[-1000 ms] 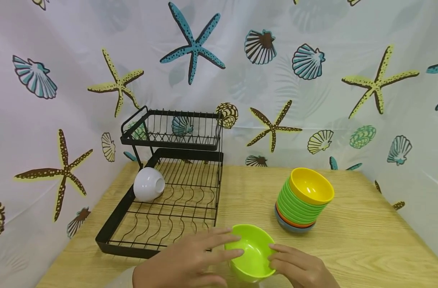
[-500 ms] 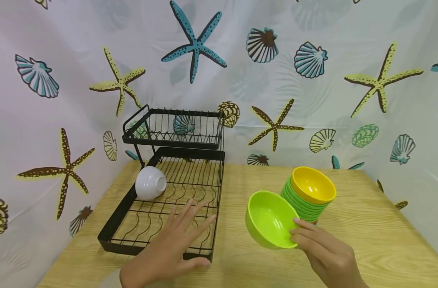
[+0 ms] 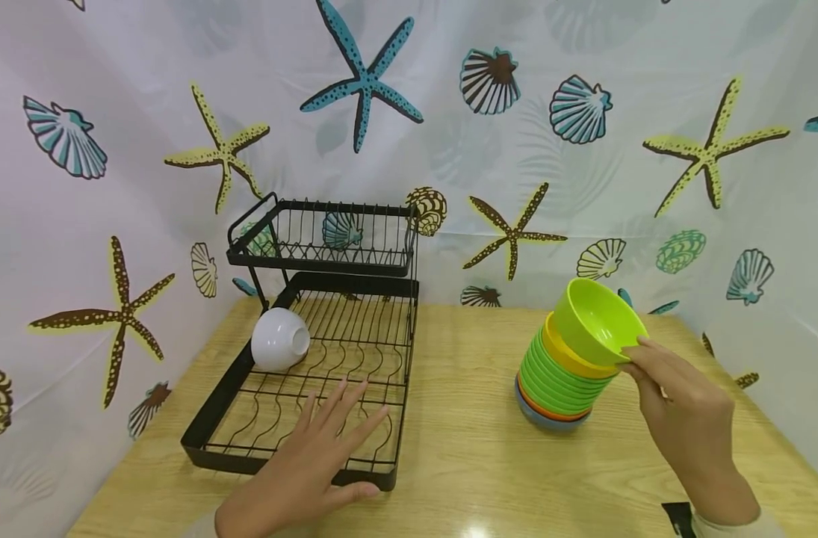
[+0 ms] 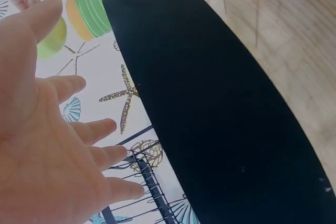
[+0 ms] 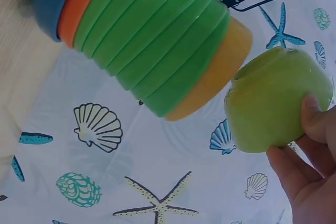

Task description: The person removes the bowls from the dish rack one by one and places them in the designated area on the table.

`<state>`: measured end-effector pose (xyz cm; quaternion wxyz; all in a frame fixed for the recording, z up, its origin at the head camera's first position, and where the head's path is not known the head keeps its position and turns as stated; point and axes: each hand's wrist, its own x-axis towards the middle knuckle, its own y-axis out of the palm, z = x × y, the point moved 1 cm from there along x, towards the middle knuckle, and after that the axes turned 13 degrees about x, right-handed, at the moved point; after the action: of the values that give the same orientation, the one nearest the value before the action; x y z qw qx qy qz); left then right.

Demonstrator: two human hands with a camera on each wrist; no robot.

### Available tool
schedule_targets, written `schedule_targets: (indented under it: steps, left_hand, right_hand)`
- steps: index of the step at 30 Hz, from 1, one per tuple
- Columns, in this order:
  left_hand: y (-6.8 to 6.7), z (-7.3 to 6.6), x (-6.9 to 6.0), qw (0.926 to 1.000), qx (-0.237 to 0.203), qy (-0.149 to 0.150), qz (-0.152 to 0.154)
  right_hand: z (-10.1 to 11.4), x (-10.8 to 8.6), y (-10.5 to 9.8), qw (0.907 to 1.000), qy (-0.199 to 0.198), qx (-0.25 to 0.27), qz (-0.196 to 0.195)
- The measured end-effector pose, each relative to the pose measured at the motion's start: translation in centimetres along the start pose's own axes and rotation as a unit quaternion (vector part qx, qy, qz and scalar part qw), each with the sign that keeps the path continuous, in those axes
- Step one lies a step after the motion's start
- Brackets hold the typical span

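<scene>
A lime-green bowl (image 3: 600, 317) is pinched at its rim by my right hand (image 3: 684, 411), tilted at the mouth of a leaning stack. On top of that stack is a yellow bowl (image 3: 558, 350), above several green bowls (image 3: 559, 381), an orange one and a blue one (image 3: 550, 420) at the bottom. In the right wrist view the lime bowl (image 5: 278, 100) sits close to the yellow one; whether they touch I cannot tell. My left hand (image 3: 308, 463), fingers spread and holding nothing, hovers by the front right corner of the black dish rack (image 3: 220, 403).
Sideways in the lower tier of the rack lies a white bowl (image 3: 277, 340). An upper wire tier (image 3: 321, 258) stands at the rack's back. The wooden table (image 3: 476, 448) meets a shell-and-starfish curtain (image 3: 516, 149) behind and at both sides.
My right hand has carried the lime bowl from the table's front, up and right, to the top of the stack. My left hand has left the bowl and moved left toward the rack.
</scene>
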<state>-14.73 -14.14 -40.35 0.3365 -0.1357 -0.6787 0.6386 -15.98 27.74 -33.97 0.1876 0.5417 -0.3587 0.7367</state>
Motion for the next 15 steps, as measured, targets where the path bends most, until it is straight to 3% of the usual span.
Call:
schedule_targets:
  steps: [6,15]
  left_hand:
    - [0.3,0.1,-0.3,0.9997,-0.012,-0.006,0.021]
    - [0.5,0.1,-0.7,0.9978,-0.042,-0.016,0.049]
  right_hand:
    - [-1.8,-0.7,0.4,0.9972,0.027,-0.047,0.051]
    - [-2.5,-1.7,1.2,0.9935,0.017,-0.04,0.105]
